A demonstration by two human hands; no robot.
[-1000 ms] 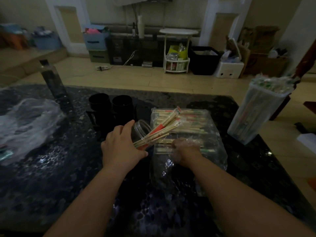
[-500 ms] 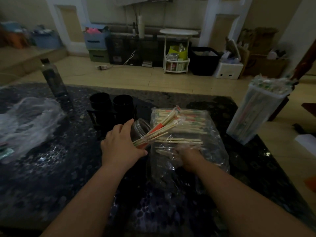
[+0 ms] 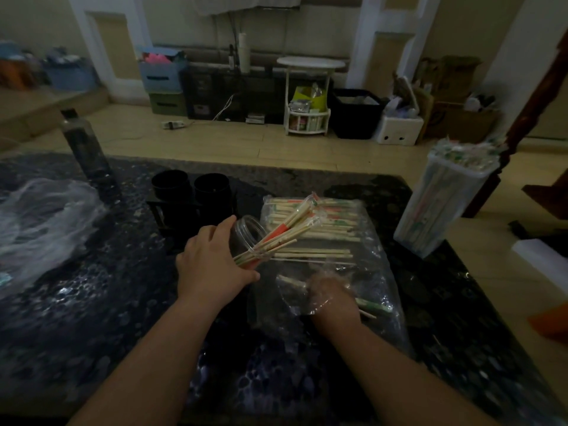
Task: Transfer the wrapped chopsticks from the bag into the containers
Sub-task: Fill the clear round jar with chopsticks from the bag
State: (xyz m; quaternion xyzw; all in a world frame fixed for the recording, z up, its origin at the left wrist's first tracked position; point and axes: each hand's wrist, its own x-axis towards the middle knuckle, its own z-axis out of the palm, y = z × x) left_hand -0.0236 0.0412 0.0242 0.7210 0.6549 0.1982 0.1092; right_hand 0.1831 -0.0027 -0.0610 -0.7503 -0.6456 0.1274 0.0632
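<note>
Crumpled plastic [image 3: 40, 226] far left, bare dark table [image 3: 123, 302] between it and left hand [image 3: 212, 265], which gripped the tilted jar [image 3: 246, 232], some pairs poking out. Wrapped chopsticks [image 3: 313, 222] lay in the bag [image 3: 378, 272] just right; right hand [image 3: 333, 295] inside it, grip unclear. Full container [image 3: 442, 204] stood near right edge; floor [image 3: 246, 149] beyond.

The right hand [image 3: 333, 295] draws back inside the bag [image 3: 379, 272] toward its mouth and away from the stacked chopsticks [image 3: 319, 232] — its grip now closes on one wrapped pair [image 3: 373, 306], which juts out rightward.
</note>
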